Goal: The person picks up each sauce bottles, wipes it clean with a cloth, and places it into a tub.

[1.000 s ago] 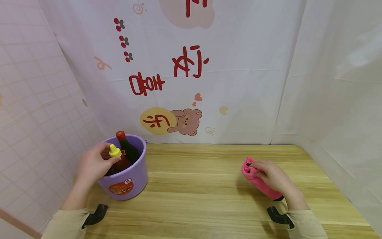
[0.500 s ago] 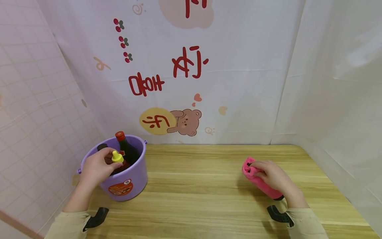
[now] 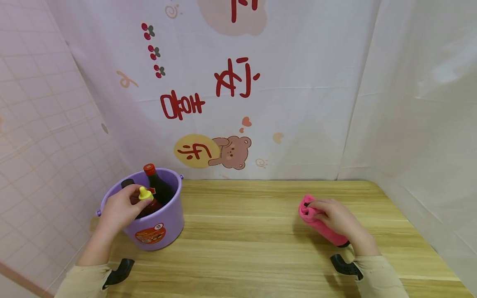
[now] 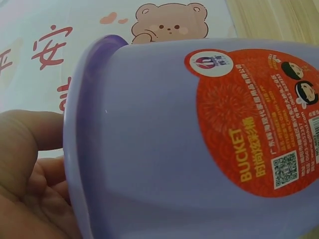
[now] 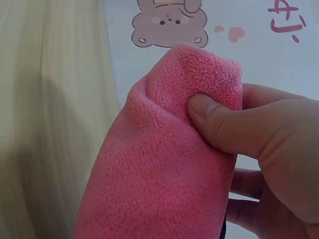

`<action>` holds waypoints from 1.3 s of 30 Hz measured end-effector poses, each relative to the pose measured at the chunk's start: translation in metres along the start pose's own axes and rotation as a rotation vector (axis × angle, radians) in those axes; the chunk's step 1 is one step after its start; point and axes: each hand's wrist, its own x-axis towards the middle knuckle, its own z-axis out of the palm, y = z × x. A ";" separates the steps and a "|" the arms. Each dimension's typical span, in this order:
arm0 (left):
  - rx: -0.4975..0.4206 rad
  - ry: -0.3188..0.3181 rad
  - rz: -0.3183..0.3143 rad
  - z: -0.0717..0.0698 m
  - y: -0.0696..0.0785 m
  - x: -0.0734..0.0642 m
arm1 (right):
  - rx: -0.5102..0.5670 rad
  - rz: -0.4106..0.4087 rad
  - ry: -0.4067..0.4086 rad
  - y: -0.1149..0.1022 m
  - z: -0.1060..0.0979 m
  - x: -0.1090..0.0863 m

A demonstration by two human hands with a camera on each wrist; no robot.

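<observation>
My left hand [image 3: 121,207] reaches over the rim of a purple bucket [image 3: 172,221] at the left. Its thumb and fingers grip a squeeze bottle [image 3: 145,193] with a yellow nozzle cap and a reddish body, just below the cap; the bottle's lower part is hidden inside the bucket. Over the right side of the table, my right hand [image 3: 340,217] pinches the top of a folded pink plush cloth [image 3: 320,225] with black edging. In the right wrist view, the thumb presses into the fuzzy cloth [image 5: 159,169] near its upper end.
Also in the bucket stand a dark green bottle [image 3: 161,188] with a red cap and a black-capped bottle [image 3: 128,183]. The wooden table [image 3: 238,236] ends at a printed white curtain [image 3: 305,124] behind, with more curtain on both sides.
Over the second, my left hand lowers the yellow-capped bottle slightly and shifts it right, revealing the black cap behind. My right hand and the pink cloth drift a little left.
</observation>
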 end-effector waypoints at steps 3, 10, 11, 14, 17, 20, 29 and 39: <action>0.003 -0.013 -0.011 0.001 0.000 -0.001 | -0.012 -0.007 -0.020 -0.001 0.003 0.002; -0.014 -0.017 -0.031 0.002 -0.002 0.000 | -0.034 0.026 -0.095 -0.007 0.010 0.007; -0.022 -0.005 -0.030 0.002 -0.001 0.000 | -0.034 0.032 -0.111 -0.008 0.011 0.009; -0.033 0.048 -0.021 0.002 0.003 0.000 | -0.035 0.052 -0.158 -0.012 0.014 0.014; -0.018 0.139 0.012 0.003 0.010 -0.001 | -0.033 0.059 -0.194 -0.016 0.017 0.019; 0.003 0.260 0.080 0.008 0.021 -0.003 | -0.036 0.044 -0.214 -0.017 0.024 0.022; -0.070 0.376 0.305 0.028 0.055 -0.014 | -0.026 0.001 -0.245 -0.017 0.037 0.025; -0.105 0.262 0.401 0.064 0.082 -0.018 | -0.030 0.072 -0.364 -0.022 0.040 0.027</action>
